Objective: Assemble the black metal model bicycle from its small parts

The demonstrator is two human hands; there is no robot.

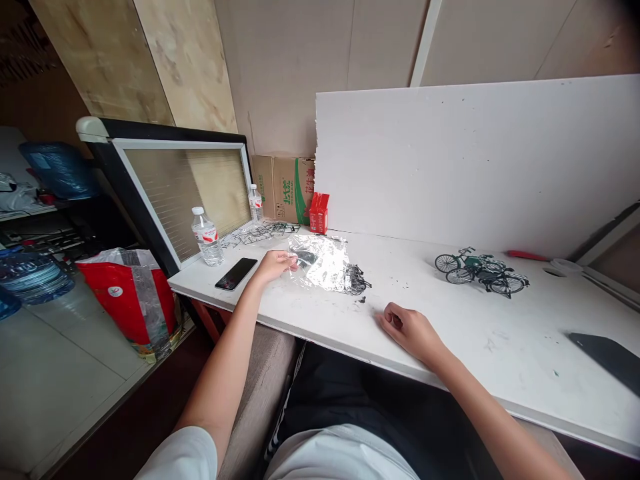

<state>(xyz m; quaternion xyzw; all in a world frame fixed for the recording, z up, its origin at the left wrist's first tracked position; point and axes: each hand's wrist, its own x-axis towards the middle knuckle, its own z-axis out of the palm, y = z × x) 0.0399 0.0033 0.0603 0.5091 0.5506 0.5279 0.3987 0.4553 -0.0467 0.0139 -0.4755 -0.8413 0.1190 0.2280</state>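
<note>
1 clear plastic bag | edge in left grip | right grip apart

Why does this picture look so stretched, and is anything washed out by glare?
Head view: wide-angle stretching seems likely, with the right forearm looking elongated and the white table slanting steeply; glare whitens parts of the crinkled clear bag, hiding detail there; the top right corner falls into blurry darkness.
</note>
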